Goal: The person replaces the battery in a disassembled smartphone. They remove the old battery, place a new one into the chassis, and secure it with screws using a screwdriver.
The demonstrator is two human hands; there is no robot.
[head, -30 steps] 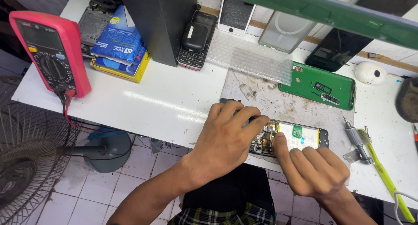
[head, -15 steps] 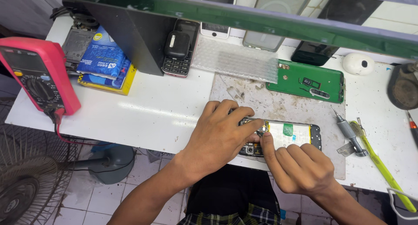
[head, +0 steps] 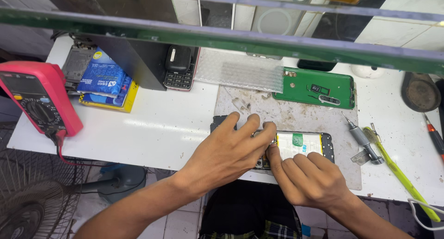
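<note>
the left hand lies spread, fingers pressing the opened phone flat on the grey mat. the right hand, loosely curled and holding nothing i can see, works its fingertip at the phone's left end; best done with light pressure, the phone pinned flat.

Both forearms reach forward from the bottom edge of the view, bare to the elbow, and converge so that the two hands meet side by side. The left hand lies palm down, back of the hand up, its fingers spread and stretched forward, tips pressing downward. The right hand sits just beside it, also palm down, fingers curled loosely, with its index finger extended toward the left hand's fingertips, nearly touching them. Both wrists are held low and straight.
</note>
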